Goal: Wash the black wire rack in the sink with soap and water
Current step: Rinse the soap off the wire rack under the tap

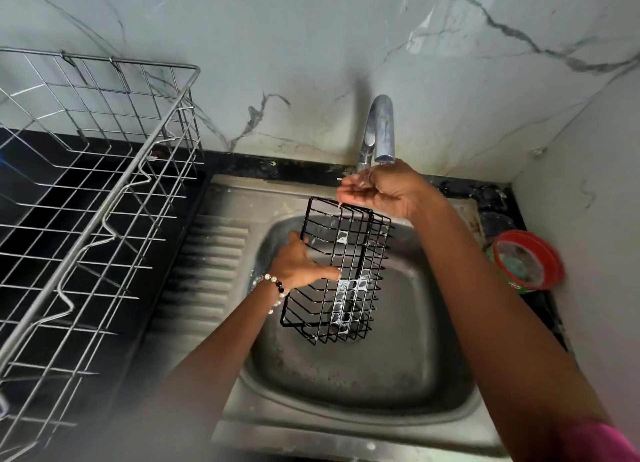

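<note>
Black wire rack [341, 271] hangs tilted over the basin of the sink [363, 375], held clear of the bottom, its far end up under the tap [379, 129]. White suds cling to the wires along its middle and near the far end, so the soaping looks done or nearly so; rinsing seems to be the step in hand, and the foam shows it is not yet finished.

The left hand [301, 264] grips the rack's left long edge, thumb lying across the wires and fingers curled behind, with a beaded bracelet [275, 288] on the wrist. The right hand [377, 189] sits just below the spout at the rack's far end, fingers loosely cupped and holding nothing that I can make out; a little water drips from them onto the rack.

On the counter to the right stands a red-rimmed tub [526, 260], which may hold the soap. At left sits a steel dish drainer [97, 184].
</note>
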